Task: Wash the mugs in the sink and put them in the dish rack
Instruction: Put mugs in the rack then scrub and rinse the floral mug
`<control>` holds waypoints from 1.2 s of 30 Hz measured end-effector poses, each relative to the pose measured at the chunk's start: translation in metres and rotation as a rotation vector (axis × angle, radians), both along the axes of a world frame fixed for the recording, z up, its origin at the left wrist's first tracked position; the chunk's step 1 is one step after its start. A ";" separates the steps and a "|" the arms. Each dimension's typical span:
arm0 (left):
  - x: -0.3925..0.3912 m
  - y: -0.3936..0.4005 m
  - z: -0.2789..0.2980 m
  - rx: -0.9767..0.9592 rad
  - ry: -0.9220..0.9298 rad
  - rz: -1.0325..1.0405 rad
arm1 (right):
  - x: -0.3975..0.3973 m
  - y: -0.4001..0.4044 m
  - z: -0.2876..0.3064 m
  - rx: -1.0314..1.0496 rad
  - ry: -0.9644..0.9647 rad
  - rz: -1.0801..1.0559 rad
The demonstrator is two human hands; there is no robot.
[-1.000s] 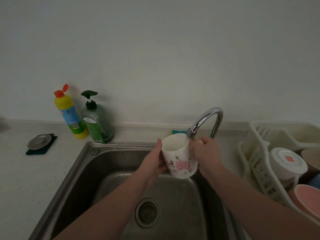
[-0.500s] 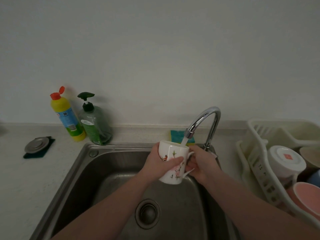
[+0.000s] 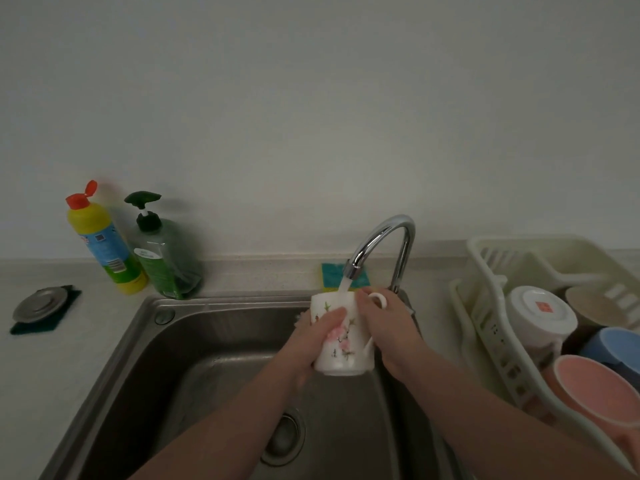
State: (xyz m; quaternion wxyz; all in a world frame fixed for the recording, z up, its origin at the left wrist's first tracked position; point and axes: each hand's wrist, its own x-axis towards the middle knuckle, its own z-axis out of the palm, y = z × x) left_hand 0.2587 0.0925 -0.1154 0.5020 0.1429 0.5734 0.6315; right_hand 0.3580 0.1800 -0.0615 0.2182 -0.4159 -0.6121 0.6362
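A white mug with pink flowers (image 3: 341, 355) stands upright over the steel sink (image 3: 194, 358), under the chrome faucet (image 3: 381, 244), whose running water falls into it. My left hand (image 3: 311, 341) wraps round the mug's left side, thumb across the front. My right hand (image 3: 384, 327) holds the right side at the handle. The cream dish rack (image 3: 491, 306) stands to the right and holds a white mug (image 3: 540, 317), a pink mug (image 3: 595, 393), a blue one (image 3: 620, 348) and a beige one (image 3: 599, 306).
A yellow bottle with a red cap (image 3: 104, 240) and a green soap pump bottle (image 3: 166, 254) stand at the sink's back left. A metal drain stopper (image 3: 40, 304) lies on a dark pad on the left counter. A sponge (image 3: 332, 277) lies behind the faucet. The drain (image 3: 282, 436) is open.
The mug has gone from tilted toward me to upright under the spout, and water now runs into it. My left thumb has come across its front.
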 end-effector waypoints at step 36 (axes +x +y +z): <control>-0.025 -0.040 -0.004 0.032 0.493 0.035 | -0.025 0.006 -0.010 -0.387 -0.188 0.118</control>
